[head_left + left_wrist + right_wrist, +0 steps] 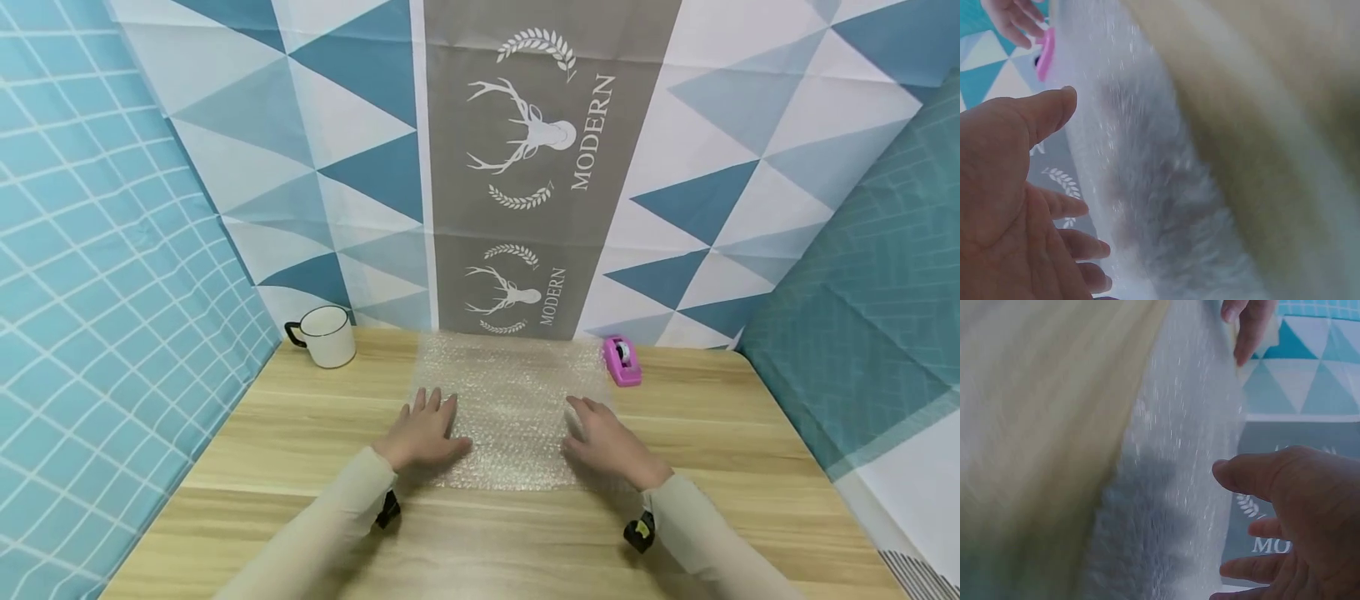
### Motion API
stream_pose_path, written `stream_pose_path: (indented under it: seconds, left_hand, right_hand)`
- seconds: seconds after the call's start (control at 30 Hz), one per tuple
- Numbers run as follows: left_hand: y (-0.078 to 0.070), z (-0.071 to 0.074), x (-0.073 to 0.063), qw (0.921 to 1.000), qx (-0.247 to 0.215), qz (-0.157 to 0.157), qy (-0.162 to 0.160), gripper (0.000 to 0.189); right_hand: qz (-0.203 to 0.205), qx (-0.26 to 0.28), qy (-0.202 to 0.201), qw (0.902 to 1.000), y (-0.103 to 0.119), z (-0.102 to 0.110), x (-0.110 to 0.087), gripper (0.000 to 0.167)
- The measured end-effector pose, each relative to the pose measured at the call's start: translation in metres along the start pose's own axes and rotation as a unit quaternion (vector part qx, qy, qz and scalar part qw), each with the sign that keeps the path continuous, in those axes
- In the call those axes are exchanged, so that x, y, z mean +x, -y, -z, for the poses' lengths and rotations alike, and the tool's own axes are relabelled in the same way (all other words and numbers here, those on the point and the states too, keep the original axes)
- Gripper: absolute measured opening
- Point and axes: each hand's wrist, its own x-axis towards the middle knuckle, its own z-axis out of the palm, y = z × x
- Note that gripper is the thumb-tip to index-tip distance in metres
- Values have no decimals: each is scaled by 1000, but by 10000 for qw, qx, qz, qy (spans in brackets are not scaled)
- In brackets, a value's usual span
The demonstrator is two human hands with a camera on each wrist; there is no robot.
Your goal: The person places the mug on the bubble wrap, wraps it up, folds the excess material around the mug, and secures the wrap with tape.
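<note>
A sheet of clear bubble wrap (510, 417) lies flat on the wooden table. Over its left edge is my left hand (427, 433), fingers spread and pointing away from me. On the opposite side my right hand (609, 442) is over the right edge, its fingers extended and angled inward. Neither hand grips anything. In the left wrist view the left hand (1016, 187) shows its palm, with thumb and fingers apart above the plastic. The right wrist view shows the right hand (1297, 519) likewise, thumb stretched toward the bubble wrap (1172, 450).
A white mug (328, 337) with a black rim and handle stands at the back left of the table (300, 450). At the back right sits a pink tape dispenser (622, 361). A patterned cloth (517, 225) hangs behind the table's far edge.
</note>
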Motion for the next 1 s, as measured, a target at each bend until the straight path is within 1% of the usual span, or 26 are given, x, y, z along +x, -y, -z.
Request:
stream_pose_path:
  seconds: [0.1, 0.27, 0.33, 0.47, 0.57, 0.63, 0.7, 0.8, 0.9, 1.0]
  left_hand:
    - [1, 4, 12, 10000, 79, -2, -2, 89]
    - [1, 9, 32, 9998, 193, 4, -88, 85]
    - [0, 12, 39, 9994, 297, -36, -201, 80]
    - [3, 14, 56, 9959, 668, -211, -575, 65]
    - [5, 16, 68, 9936, 792, -278, -754, 56]
    - [4, 17, 74, 9937, 755, -234, -793, 51]
    - [4, 18, 80, 9943, 695, -148, -797, 49]
    - [5, 18, 88, 9946, 691, 9, -778, 50]
    - [7, 17, 94, 9946, 716, 67, -754, 55]
    - [8, 17, 98, 9948, 642, 44, -785, 53]
  right_hand:
    - [20, -132, -36, 9999, -7, 3, 13, 69]
    - [48, -201, 107, 9997, -17, 4, 34, 68]
    - [62, -237, 148, 9996, -20, 3, 40, 66]
    - [116, -294, 117, 9994, -27, 3, 54, 63]
    - [175, -317, 93, 9993, -31, 5, 64, 59]
    - [232, -344, 101, 9991, -33, 5, 71, 57]
    - [225, -340, 131, 9991, -33, 5, 78, 55]
    - [206, -370, 183, 9989, -32, 5, 86, 52]
    - [88, -366, 249, 9990, -31, 5, 92, 52]
    - [-140, -236, 328, 9991, -33, 6, 96, 54]
